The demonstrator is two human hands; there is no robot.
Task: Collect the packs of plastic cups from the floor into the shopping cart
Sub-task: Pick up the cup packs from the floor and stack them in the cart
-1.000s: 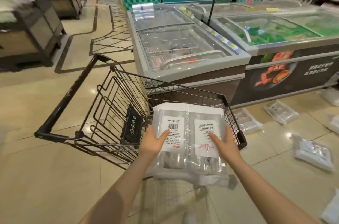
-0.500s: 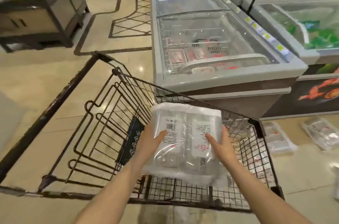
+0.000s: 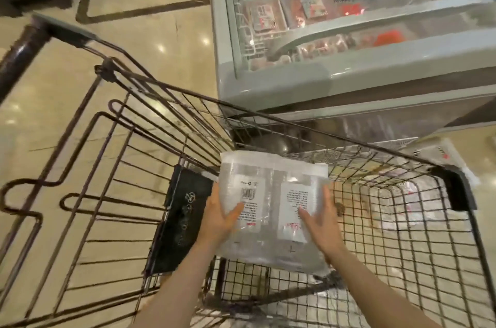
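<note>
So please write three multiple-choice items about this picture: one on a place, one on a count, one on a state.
1. Where is the pack of plastic cups?
A. Over the shopping cart basket
B. On top of the freezer
C. On the floor

2. How many hands hold the pack?
A. None
B. One
C. Two

3. How is the freezer chest?
A. Lid closed
B. Lid missing
C. Tipped over

Answers: 1 A, the wire basket lies under the pack. 2 C, the left hand and the right hand grip its sides. 3 A, the glass lid covers the food.

Glossy beige floor [image 3: 166, 32], glass-topped freezer [image 3: 271, 83]
</note>
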